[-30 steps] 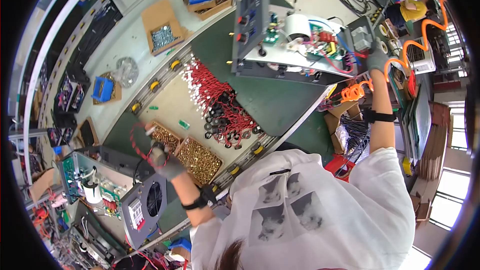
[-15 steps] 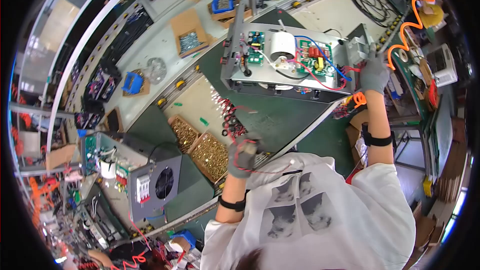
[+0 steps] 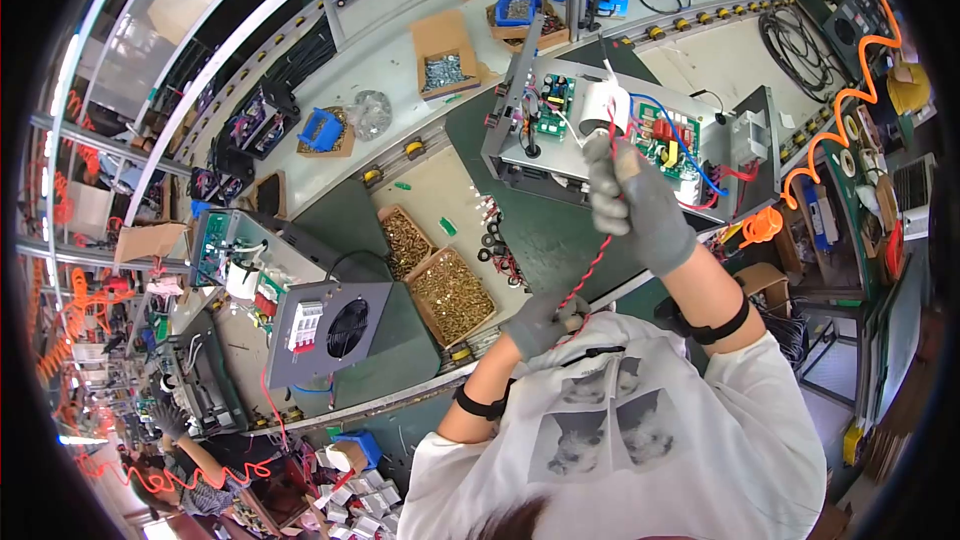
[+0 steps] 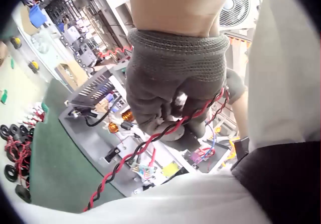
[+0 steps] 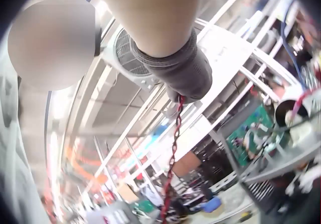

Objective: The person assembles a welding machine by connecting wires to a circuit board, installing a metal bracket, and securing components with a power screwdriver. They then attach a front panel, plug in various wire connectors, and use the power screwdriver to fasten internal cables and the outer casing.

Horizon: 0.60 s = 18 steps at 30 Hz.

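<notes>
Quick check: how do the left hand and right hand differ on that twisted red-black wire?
The right hand is raised over the open chassis, gripping the twisted red-black wire high up. The left hand sits low, close to the white shirt, gripping it lower down. The right hand's arm reaches forward, while the left hand's arm is bent. Both are gloved in grey knit, and the wire runs straight between them.

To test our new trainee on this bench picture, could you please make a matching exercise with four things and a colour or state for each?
1. wire
2. coiled hose
3. left hand
4. right hand

A. orange
B. grips the wire's lower end
C. red and black, twisted
D. raised over the open machine, gripping the wire's upper end

Pairs: 1-C, 2-A, 3-B, 4-D.
</notes>
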{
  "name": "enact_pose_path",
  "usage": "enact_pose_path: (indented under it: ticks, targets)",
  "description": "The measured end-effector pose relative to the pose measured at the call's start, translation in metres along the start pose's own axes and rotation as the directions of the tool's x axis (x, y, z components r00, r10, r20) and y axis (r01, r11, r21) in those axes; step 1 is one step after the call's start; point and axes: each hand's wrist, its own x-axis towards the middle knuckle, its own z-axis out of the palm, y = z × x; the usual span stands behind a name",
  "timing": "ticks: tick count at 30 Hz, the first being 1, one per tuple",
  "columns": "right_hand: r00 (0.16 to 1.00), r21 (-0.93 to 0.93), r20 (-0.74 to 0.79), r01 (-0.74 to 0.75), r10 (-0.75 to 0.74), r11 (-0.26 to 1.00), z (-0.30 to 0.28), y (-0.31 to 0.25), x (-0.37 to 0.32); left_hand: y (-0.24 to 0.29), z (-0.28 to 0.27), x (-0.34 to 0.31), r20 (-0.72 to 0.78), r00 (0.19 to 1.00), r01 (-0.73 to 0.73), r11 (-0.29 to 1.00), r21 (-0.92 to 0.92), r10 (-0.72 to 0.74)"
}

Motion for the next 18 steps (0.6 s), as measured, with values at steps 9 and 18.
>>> enact_pose_path:
  ticks: [9,18]
  targets:
    - [0.94,-0.936,0.298,0.322,-0.168,0.141,-0.011,0.024,0.007,0.019,-0.043,0.003,-0.564,0.817,-0.268,0.945,-0.19,0.118]
    - [0.903,-0.928,0.369,0.373,-0.219,-0.023,0.005,0.032,0.007,0.057,-0.056,0.014,-0.713,0.67,-0.225,0.972,0.071,0.207]
